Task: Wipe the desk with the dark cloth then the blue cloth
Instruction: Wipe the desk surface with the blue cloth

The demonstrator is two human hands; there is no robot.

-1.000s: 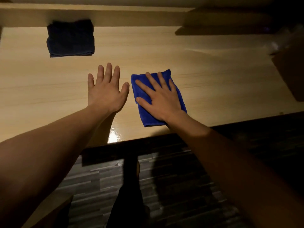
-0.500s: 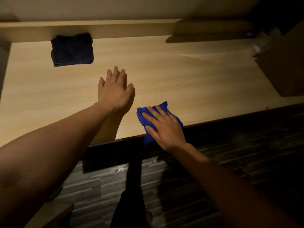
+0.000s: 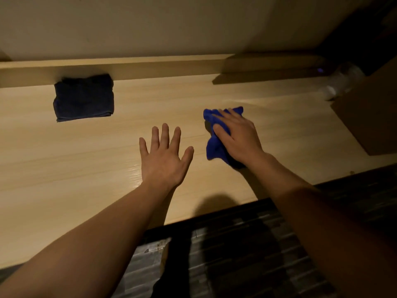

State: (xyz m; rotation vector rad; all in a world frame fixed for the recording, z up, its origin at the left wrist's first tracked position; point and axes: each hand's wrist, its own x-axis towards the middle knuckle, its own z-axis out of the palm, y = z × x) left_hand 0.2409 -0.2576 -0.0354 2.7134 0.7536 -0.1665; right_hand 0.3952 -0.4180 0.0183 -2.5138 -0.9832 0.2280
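The bright blue cloth point(image 3: 214, 145) lies bunched on the light wooden desk point(image 3: 86, 160), right of centre. My right hand point(image 3: 236, 136) presses down on it, fingers over the cloth, which sticks out at the left and at the fingertips. My left hand point(image 3: 164, 158) lies flat on the bare desk just left of the cloth, fingers spread, holding nothing. The dark cloth point(image 3: 83, 97) sits folded in a square at the back left, against the raised back ledge, away from both hands.
A brown cardboard box point(image 3: 369, 117) stands at the desk's right end, with a clear plastic item point(image 3: 341, 82) behind it. A wooden ledge point(image 3: 129, 67) runs along the back under the wall. Dark plank floor point(image 3: 257, 254) lies below the front edge.
My right hand has pushed the blue cloth from the front edge back onto the desk, farther away and to the right, bunching it. My left hand stays flat on the desk.
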